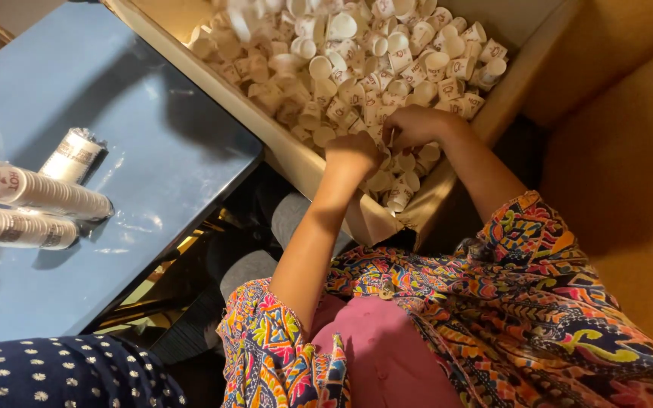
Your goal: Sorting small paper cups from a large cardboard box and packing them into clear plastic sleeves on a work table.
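Note:
A big cardboard box (296,162) holds several loose small white paper cups (357,68) with red print. Both my hands reach into its near corner. My left hand (351,155) is curled with its fingers down among the cups. My right hand (411,125) is bunched over the cups beside it, fingers pinched together; what each hand holds is hidden by the fingers.
A blue table (145,151) stands to the left, carrying stacked cup sleeves wrapped in plastic (35,189) and a shorter wrapped stack (73,155). A person in dark dotted cloth (62,374) is at the lower left. Brown cardboard walls (629,174) rise on the right.

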